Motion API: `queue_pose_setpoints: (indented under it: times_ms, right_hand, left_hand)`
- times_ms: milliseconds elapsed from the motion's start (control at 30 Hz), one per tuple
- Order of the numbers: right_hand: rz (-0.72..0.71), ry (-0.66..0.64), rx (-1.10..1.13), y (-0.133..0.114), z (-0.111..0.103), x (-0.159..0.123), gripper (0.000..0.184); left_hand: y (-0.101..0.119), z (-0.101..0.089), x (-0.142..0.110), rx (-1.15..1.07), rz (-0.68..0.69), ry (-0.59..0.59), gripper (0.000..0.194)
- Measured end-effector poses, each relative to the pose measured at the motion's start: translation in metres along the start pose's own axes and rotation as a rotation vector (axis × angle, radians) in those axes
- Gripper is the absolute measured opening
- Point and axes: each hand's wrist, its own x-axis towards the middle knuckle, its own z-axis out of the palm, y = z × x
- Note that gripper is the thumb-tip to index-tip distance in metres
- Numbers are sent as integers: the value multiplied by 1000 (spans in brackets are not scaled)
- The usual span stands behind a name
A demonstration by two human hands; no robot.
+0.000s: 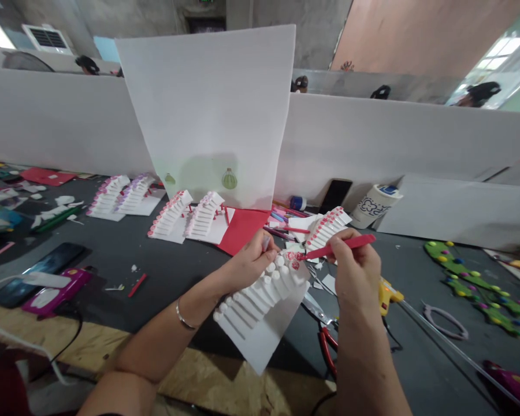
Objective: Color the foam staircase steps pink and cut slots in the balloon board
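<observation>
My left hand [255, 260] is closed on the upper edge of a white paper model of an arched stair bridge [252, 303], holding it tilted above the table. The model sits on a white card and has rows of small round white knobs. A few knobs at its upper right end are coloured red. My right hand [356, 257] grips a red marker [349, 242], its tip at those red knobs. Behind my hands stands a similar bridge with red knobs [328, 226]. Further left are two more finished-looking bridges, one with red knobs [171, 215] and one with pale pink knobs [205, 215].
Scissors [316, 308] and red-handled pliers [328, 349] lie under my right forearm, beside a yellow glue gun [387, 296]. A white board [208, 115] stands upright at the back. Phones, a purple device [57, 290], red card [247, 228] and green craft pieces [472, 283] lie around.
</observation>
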Motion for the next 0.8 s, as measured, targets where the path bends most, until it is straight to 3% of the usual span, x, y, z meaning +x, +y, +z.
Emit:
queue_pose_setpoints:
  times_ms: [100,267,433,567,700,800]
  right_hand:
    - [-2,-57,14,1,1,0,18]
    - [16,24,-4,3,-1,2,16]
    - [24,-36,20,4,0,2,18]
    - [14,42,14,4,1,3,17]
    - [19,-14,36,1,3,2,18]
    - [21,31,11,1,3,2,18]
  left_hand:
    - [0,0,0,-37,-12,-6,10]
    - [1,1,0,-52,-24,6,10]
    - [-2,0,1,-62,-22,-14,11]
    - [-4,1,1,-86,-10,-14,12]
    - [-4,1,1,-78,-18,-20,12]
    - [-4,1,1,-78,-23,-18,12]
